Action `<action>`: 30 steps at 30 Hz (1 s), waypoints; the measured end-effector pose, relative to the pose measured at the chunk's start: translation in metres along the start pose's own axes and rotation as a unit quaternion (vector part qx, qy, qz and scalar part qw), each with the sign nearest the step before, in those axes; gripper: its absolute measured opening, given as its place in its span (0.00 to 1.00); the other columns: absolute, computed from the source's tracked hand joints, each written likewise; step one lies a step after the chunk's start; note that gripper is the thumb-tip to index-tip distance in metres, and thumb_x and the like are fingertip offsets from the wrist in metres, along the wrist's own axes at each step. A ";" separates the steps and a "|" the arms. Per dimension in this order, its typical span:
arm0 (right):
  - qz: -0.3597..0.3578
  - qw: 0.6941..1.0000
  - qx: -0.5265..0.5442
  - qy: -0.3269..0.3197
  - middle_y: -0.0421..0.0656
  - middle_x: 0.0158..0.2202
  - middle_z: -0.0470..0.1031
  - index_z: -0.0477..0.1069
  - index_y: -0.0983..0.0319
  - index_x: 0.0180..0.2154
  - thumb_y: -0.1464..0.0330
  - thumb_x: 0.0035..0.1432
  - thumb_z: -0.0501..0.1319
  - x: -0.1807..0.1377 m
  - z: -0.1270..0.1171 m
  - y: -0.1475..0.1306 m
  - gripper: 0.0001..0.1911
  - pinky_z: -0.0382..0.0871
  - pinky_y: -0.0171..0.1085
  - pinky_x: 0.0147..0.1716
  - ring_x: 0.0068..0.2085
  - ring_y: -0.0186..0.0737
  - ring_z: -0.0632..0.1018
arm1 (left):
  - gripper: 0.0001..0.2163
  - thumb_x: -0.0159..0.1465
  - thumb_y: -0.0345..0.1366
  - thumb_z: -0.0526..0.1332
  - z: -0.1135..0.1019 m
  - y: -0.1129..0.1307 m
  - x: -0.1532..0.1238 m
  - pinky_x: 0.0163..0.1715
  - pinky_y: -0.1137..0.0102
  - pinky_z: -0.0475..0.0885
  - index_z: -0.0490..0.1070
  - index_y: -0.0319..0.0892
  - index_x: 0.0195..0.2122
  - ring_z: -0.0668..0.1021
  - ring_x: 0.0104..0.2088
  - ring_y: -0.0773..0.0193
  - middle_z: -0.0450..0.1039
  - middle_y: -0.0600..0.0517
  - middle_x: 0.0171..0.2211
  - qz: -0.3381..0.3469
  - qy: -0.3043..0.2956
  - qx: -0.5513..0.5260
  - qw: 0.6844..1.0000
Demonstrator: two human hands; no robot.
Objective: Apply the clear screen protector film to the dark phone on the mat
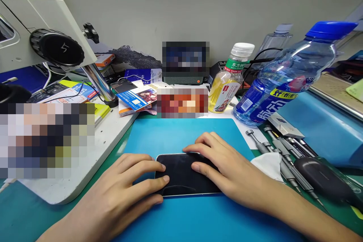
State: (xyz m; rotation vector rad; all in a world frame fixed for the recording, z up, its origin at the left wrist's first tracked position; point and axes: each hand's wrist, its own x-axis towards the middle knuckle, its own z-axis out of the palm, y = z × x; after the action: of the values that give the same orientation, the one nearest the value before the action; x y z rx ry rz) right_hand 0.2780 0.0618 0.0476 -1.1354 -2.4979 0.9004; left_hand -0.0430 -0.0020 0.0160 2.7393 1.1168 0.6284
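Note:
A black smartphone (181, 176) lies face up on a blue work mat (176, 136) in front of me. My left hand (124, 193) rests at the phone's left edge, with fingertips pressing on the glass near its left side. My right hand (221, 162) lies over the phone's right half, fingers bent, thumb on the screen and fingertips along its far edge. Both hands hold the phone down against the mat.
A microscope (48, 41) stands on a white base (85, 166) at the left. Behind the mat are a yellow drink bottle (227, 87), a blue-capped water bottle (286, 79), cards and boxes. Screwdrivers (283, 159), a white cloth (269, 164) and a black case (320, 177) lie at the right.

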 end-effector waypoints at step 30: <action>0.037 0.990 0.109 0.078 0.45 0.46 0.79 0.84 0.56 0.51 0.59 0.76 0.64 0.013 0.003 0.017 0.12 0.70 0.45 0.53 0.49 0.48 0.78 | 0.14 0.84 0.37 0.57 0.002 0.005 0.008 0.61 0.52 0.86 0.77 0.42 0.64 0.79 0.71 0.47 0.74 0.41 0.73 0.100 0.008 0.083 0.991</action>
State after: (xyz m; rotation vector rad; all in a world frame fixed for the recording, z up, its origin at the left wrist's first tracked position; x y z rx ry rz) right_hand 0.2783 0.0791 0.0342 -1.1823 -2.1847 1.0336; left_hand -0.0332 0.0002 0.0181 3.0224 0.9436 0.6061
